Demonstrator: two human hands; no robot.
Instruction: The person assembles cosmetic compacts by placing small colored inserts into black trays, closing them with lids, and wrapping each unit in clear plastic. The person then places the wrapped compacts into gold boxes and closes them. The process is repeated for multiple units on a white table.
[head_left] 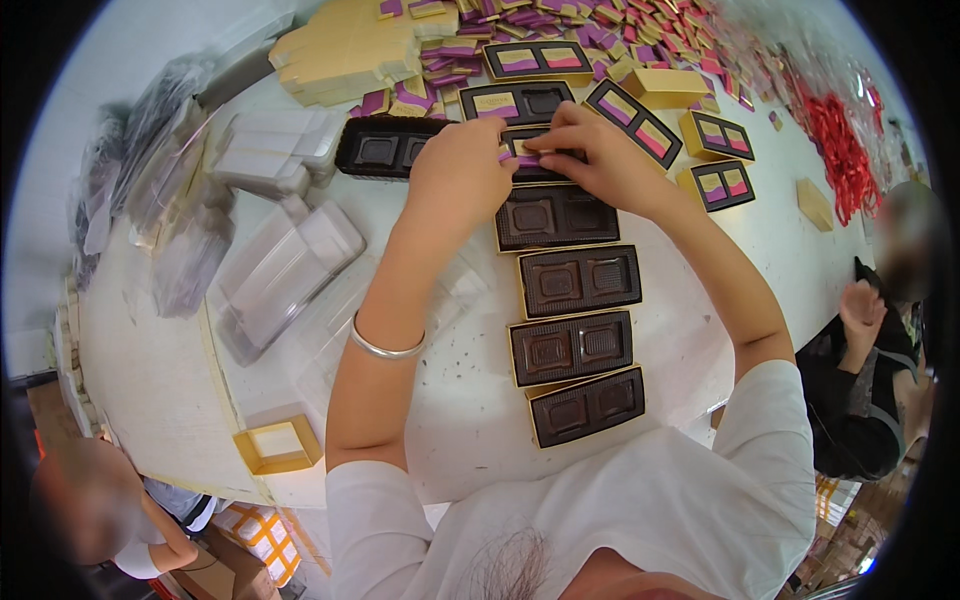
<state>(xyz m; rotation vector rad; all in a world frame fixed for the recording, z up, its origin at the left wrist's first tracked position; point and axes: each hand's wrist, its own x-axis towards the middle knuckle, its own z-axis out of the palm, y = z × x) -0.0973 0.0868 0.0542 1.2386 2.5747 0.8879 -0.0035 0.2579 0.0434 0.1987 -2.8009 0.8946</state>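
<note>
Over a gold-edged box with a dark two-well insert point(545, 175), both my hands work close together. My left hand point(460, 165) is closed, its fingertips at a purple edge of a small wrapped square by the left well. The fingers of my right hand point(605, 160) pinch a gold-and-purple wrapped square point(525, 150) at the same box. My hands partly hide this box and the pieces. Just beyond lies a box point(515, 100) with a square in its left well and a bare right well. A dark plastic insert point(375, 150) lies left, partly behind my left hand.
Toward me runs a column of boxes with bare dark inserts point(580, 280). Filled boxes point(715, 135) lie at the right. Wrapped squares point(600, 35) heap at the back, beside stacked gold sleeves point(345, 50). Clear plastic trays point(285, 270) lie left; red ribbons point(840, 150) lie far right. People sit at both sides.
</note>
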